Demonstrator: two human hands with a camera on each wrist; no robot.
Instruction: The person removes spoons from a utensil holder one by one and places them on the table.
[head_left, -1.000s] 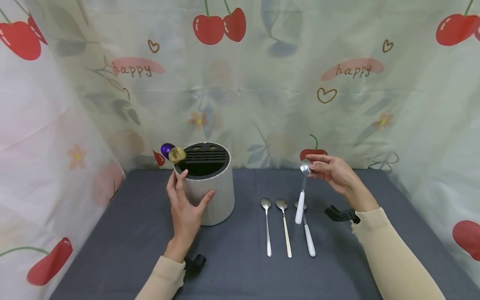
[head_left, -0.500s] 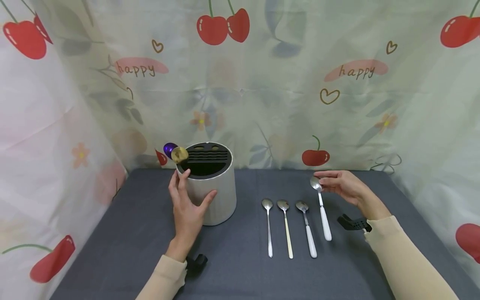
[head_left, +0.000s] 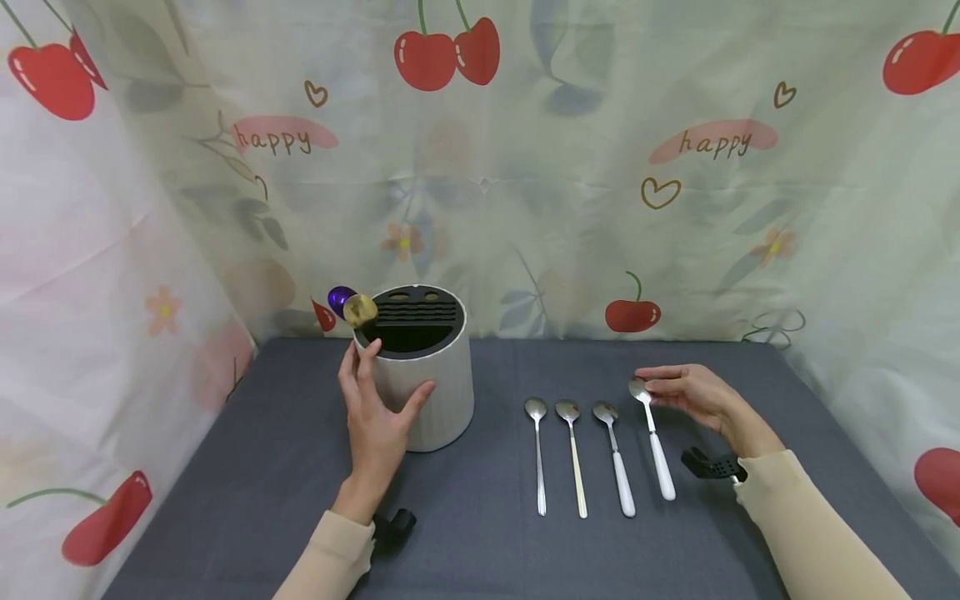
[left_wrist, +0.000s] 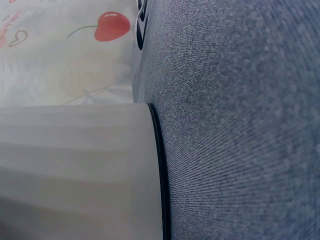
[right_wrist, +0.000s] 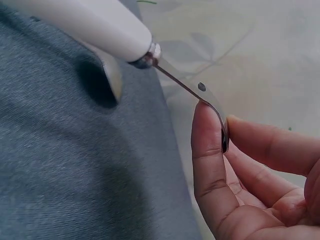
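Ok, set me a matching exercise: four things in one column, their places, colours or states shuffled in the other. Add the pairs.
1. left hand
2. right hand
3. container
4. gold-coloured utensil

A. pale-sided, with a black top
B. at the rim, beside a purple utensil
C. pinching a white-handled spoon
D. holding the container's side

Pairs: 1-D, 2-C, 3-A, 4-B

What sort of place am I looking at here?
Probably a small staged tabletop booth rather than a working kitchen, though I can't be sure. Cherry-print sheeting encloses the back and sides of a dark-grey table surface, where spoons lie lined up near a utensil holder.
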